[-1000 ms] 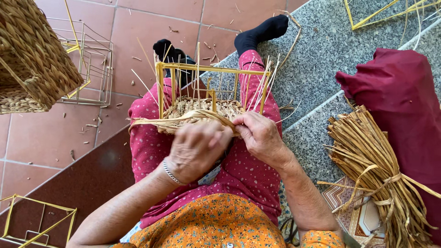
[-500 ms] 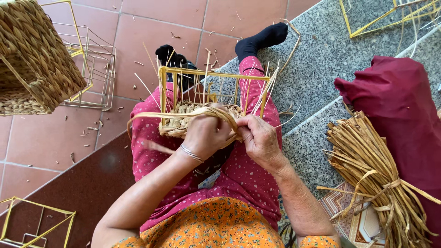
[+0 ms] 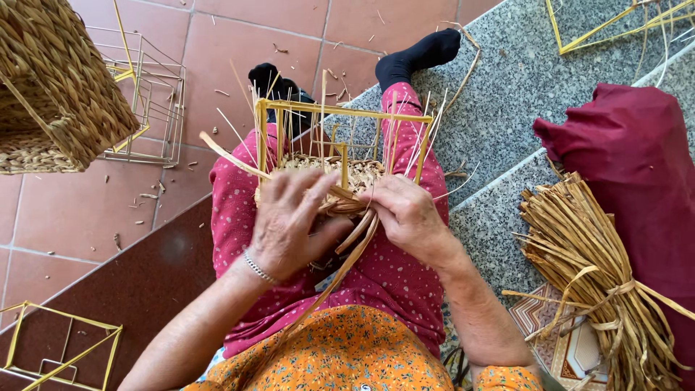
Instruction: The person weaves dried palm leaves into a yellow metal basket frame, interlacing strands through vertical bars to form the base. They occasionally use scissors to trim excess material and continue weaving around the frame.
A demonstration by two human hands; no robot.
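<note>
Item, work in hand: a yellow wire frame (image 3: 340, 116) standing on my lap, its bottom already filled with woven straw (image 3: 329, 177) and loose stakes of straw rising along its bars. Step, as I judge it: weaving the first rows up the near side of the frame. Left hand (image 3: 289, 221): fingers spread and laid over the near edge of the weave, pressing it down, a silver bracelet (image 3: 258, 266) at the wrist. Right hand (image 3: 405, 213): grip pressed together, pinching the twisted working strand (image 3: 355, 239) where it meets the weave; the strand's free length runs back toward my body across my pink dotted trousers (image 3: 391, 282). Next move, by my reckoning, calls for a firm pull on the strand and a clean tuck behind the next stake, with the left hand holding the row flat. Item, right: a tied bundle of dry straw (image 3: 586, 275) on the grey stone step (image 3: 507, 94), touching a dark red cloth (image 3: 637, 159). Item, upper left: a finished woven basket (image 3: 51, 80), with bare wire frames (image 3: 148, 101) just beside it on the red tiled floor (image 3: 72, 217). Item, lower left: another yellow frame (image 3: 61, 347). Packages, labels, signs: none seen.
</note>
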